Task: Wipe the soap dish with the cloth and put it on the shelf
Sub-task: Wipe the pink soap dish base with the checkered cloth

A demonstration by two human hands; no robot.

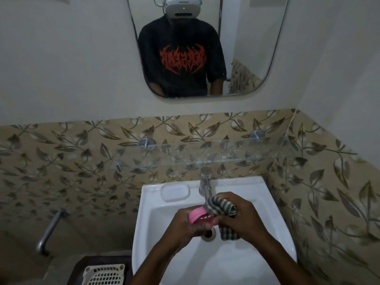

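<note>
Over the white sink basin (164,249), my left hand (185,225) grips a pink soap dish (200,216) with small slots in its side. My right hand (242,219) holds a green-and-white checked cloth (221,205) bunched against the dish's right end; a tail of the cloth hangs below the hand. A clear glass shelf (226,155) is fixed to the tiled wall above the sink on metal brackets, with nothing standing on it.
A chrome tap (205,182) rises at the sink's back edge, just behind my hands. A moulded soap recess (174,192) lies left of it. A mirror (205,48) hangs above. At lower left are a wall spout (49,231) and a cream plastic grate (104,274).
</note>
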